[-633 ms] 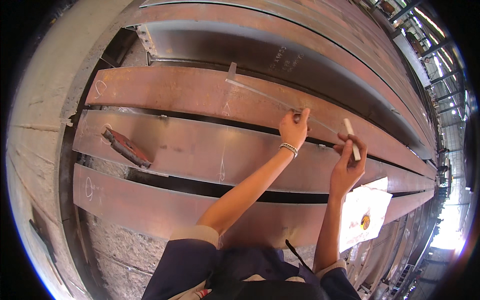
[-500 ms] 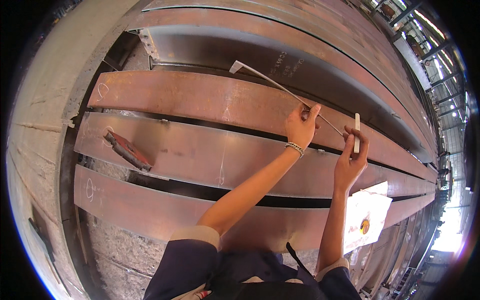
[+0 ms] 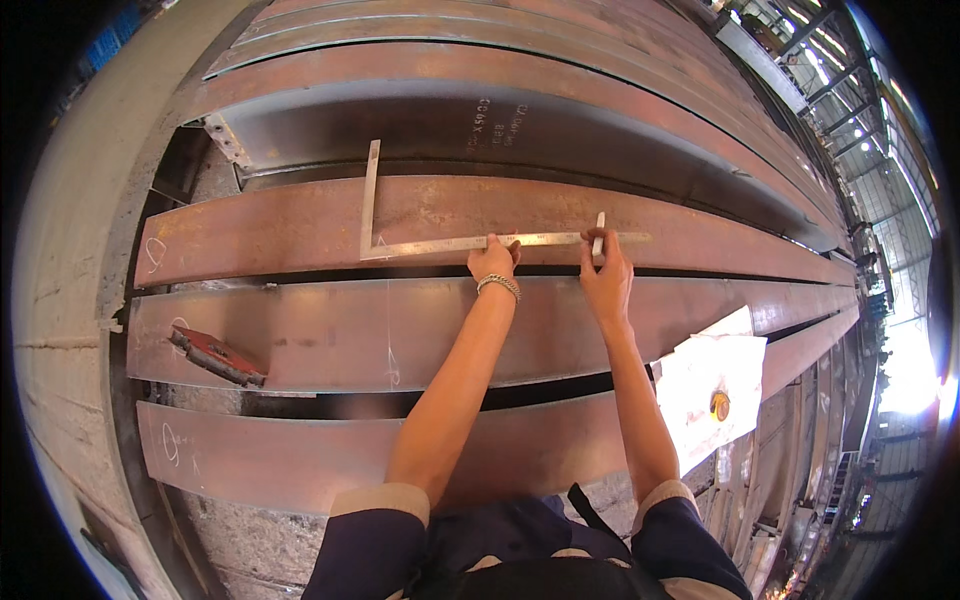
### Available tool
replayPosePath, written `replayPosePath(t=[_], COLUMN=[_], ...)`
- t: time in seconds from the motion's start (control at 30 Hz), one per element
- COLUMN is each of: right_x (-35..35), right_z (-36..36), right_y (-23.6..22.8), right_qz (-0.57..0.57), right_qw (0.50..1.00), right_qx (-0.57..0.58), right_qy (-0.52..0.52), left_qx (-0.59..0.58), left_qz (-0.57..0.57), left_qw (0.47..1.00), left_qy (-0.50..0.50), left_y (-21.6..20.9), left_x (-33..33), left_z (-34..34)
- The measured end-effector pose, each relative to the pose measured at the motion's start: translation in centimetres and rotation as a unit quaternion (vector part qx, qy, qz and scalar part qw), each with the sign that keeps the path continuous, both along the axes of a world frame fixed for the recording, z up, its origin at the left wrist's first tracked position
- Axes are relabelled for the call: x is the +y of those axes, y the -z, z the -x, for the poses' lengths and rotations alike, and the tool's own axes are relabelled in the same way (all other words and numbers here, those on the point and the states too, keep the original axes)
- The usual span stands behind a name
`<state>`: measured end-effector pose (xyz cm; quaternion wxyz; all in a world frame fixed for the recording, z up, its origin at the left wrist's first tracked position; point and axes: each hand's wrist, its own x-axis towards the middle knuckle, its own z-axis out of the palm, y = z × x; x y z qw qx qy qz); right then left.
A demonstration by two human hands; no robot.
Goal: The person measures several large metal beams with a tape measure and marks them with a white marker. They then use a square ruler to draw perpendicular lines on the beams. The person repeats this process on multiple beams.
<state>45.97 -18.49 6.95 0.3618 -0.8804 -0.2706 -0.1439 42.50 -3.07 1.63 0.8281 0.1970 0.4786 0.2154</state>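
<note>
A steel framing square point(image 3: 430, 246) lies across the rust-brown top face of a steel beam point(image 3: 240, 230). Its long blade runs left to right and its short leg points away from me at the left end. My left hand point(image 3: 492, 262) grips the long blade near its middle, thumb and fingers pinching the edge. Farther right, my right hand point(image 3: 608, 282) holds a short flat white marking stick point(image 3: 600, 222) between thumb and fingers, upright beside the blade's right part. Whether the stick's tip touches the beam is hidden by the fingers.
Two nearer beams, the middle one point(image 3: 330, 330) and the closest point(image 3: 300, 450), lie parallel with dark gaps between. A red-and-black block-shaped tool point(image 3: 215, 357) rests at left. White sheets point(image 3: 690, 360) with a round yellow object point(image 3: 720, 405) lie at right. A taller beam point(image 3: 380, 115) stands beyond.
The square has turned from a slanted, edge-on position to lying along the beam, its short leg now pointing away. Both hands have shifted left in view, and the whole scene has shifted slightly too.
</note>
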Motion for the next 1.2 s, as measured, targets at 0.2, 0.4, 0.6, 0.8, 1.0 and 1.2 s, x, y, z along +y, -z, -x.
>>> replayPosePath(t=[0.2,0.4,0.6,0.8,1.0,1.2], right_x=[0.7,2.6,2.9,3.0,2.2,0.7], right_z=[-2.0,-3.7,-4.3,-4.9,-6.3,-7.6], right_y=[3.7,6.4,6.4,6.8,6.6,6.3], right_qz=[0.077,0.175,0.184,0.182,0.165,0.196], right_qw=[0.990,0.961,0.937,0.923,0.924,0.914], right_qx=[-0.006,0.069,0.060,0.027,-0.009,0.008], right_qy=[-0.115,-0.201,-0.292,-0.338,-0.344,-0.355], left_qx=[0.089,0.124,0.151,0.097,0.204,0.328], left_qz=[0.027,0.065,0.081,0.046,-0.286,-0.731], left_qw=[0.995,0.988,0.985,0.986,0.855,0.484], left_qy=[0.027,0.063,0.029,0.129,0.382,0.353], left_y=[3.4,6.5,6.0,3.5,1.2,1.9], left_x=[0.1,2.0,2.6,3.2,4.0,2.4], left_z=[-1.0,-2.5,-2.6,-0.4,3.1,4.2])
